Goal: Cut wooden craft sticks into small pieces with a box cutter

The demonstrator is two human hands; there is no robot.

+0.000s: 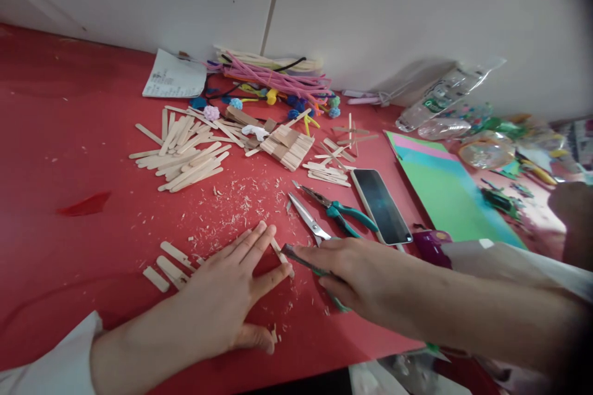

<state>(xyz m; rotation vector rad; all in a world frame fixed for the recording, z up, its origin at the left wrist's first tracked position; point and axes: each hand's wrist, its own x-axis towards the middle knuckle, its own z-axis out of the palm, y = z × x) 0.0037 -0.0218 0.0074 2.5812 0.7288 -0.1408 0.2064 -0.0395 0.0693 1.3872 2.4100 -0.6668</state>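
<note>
My left hand (231, 293) lies palm down on the red table with its fingers spread. Its fingertips press at a small wooden craft stick (280, 254) beside them. My right hand (345, 268) is closed around a narrow grey metal blade, seemingly a craft knife (301, 256), whose tip meets the stick. Pale wood shavings (241, 207) are scattered beyond my hands. Several short cut stick pieces (171, 264) lie left of my left hand, partly under it. Scissors (308, 219) lie open just past my right hand, which hides part of their handles.
Pliers (340, 210) and a phone (380, 207) lie past the scissors. Piled craft sticks (189, 160), a taped stick bundle (288, 147), and pipe cleaners (278, 77) stand toward the wall. Coloured sheets (445, 191) and a plastic bottle (430, 99) are at the right.
</note>
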